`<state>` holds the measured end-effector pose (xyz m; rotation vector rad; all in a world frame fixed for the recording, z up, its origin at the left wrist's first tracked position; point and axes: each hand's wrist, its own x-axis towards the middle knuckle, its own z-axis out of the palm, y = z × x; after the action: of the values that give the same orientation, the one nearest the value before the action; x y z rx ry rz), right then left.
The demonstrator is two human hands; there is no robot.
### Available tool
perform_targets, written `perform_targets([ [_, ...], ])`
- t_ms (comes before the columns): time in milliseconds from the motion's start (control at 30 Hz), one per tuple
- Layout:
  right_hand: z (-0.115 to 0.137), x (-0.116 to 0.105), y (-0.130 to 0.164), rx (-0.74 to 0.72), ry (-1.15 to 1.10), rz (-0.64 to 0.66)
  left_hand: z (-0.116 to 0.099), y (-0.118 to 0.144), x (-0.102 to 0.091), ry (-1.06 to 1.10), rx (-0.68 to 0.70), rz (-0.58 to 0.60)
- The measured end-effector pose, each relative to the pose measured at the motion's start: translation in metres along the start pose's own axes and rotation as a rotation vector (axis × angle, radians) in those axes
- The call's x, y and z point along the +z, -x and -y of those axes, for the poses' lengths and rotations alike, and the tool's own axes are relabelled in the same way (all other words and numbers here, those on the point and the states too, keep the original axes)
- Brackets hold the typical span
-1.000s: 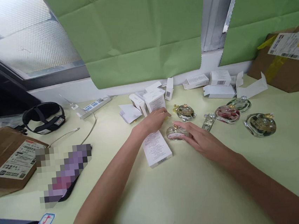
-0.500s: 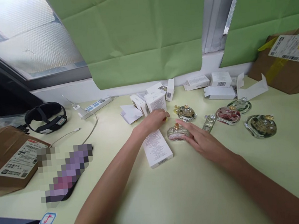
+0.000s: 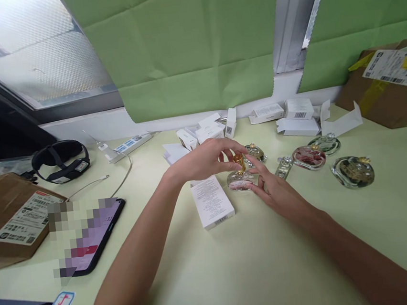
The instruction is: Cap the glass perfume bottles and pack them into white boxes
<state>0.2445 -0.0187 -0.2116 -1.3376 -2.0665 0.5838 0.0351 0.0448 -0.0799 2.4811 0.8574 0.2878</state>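
My left hand (image 3: 215,160) pinches a gold perfume cap (image 3: 239,161) over the neck of a clear glass perfume bottle (image 3: 235,182). Whether the cap is seated or just above the neck I cannot tell. My right hand (image 3: 272,186) grips the right side of this bottle, which stands upright on the table with a pinkish patch on its front. Just left of the bottle lies a flat white printed box (image 3: 213,203). Behind my hands sits a bottle with a dark floral pattern (image 3: 255,153), partly hidden by my fingers.
More perfume bottles lie to the right, including a red-patterned one (image 3: 309,157) and a dark floral one (image 3: 353,172). White cartons (image 3: 299,109) line the window side. On the left are a phone (image 3: 98,239), a brown parcel (image 3: 19,218), a black headset (image 3: 60,161) and a power strip (image 3: 130,147).
My left hand has moved right from beside the white cartons, bringing the gold cap over the bottle. My right hand stays at the bottle's side.
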Motion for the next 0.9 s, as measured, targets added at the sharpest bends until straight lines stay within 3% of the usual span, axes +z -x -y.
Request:
perform_targets([
  [233,0.002,-0.002,0.001,-0.078,0.040,-0.034,0.007,-0.005,0.013,-0.054,-0.039,0.025],
  [367,0.003,-0.003,0.001,-0.092,0.033,0.034,0.008,-0.005,0.018,-0.086,-0.025,0.031],
  [667,0.009,-0.006,0.001,-0.038,-0.025,0.062,0.001,0.002,0.003,-0.137,0.027,0.003],
  [900,0.010,-0.009,0.001,-0.011,-0.042,0.081,-0.004,-0.001,0.007,-0.172,0.071,0.003],
])
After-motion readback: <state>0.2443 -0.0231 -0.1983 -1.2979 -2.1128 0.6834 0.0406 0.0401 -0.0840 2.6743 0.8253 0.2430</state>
